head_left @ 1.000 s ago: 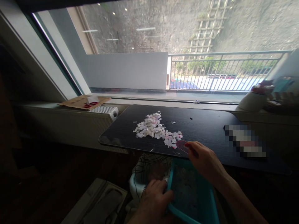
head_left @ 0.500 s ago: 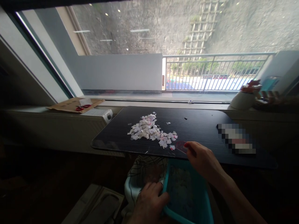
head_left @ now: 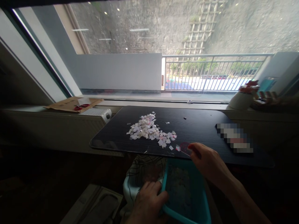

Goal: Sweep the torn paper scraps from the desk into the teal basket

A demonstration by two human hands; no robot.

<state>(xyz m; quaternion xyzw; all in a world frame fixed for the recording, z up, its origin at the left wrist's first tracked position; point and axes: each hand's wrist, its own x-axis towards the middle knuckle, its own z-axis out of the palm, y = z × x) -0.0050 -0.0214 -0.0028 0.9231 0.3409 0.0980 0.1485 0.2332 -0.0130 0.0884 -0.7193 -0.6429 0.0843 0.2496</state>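
On the dark tabletop, my right hand [head_left: 207, 158] pinches a clear, pinkish flat plastic piece [head_left: 185, 147] near the front edge. A small paper slip with a red mark [head_left: 177, 148] lies at the left side of this piece. Farther left spreads a pile of small white paper slips [head_left: 146, 127], with one loose slip [head_left: 171, 147] between pile and plastic. My left hand [head_left: 150, 199] is closed over the left rim of a turquoise plastic bin [head_left: 205, 199], held below the table edge. Pale contents, too dim to make out, lie inside the bin.
The dark table [head_left: 196, 130] stands against the windowsill. A pixelated flat object [head_left: 234, 138] lies on its right side. Red-handled scissors [head_left: 81, 106] rest on brown paper [head_left: 60, 104] by the radiator [head_left: 97, 113]. A white vase [head_left: 240, 100] stands on the sill.
My right hand and the plastic piece have moved slightly right, and the red-marked slip has shifted right with them, away from the pile. My left hand stays on the bin rim.
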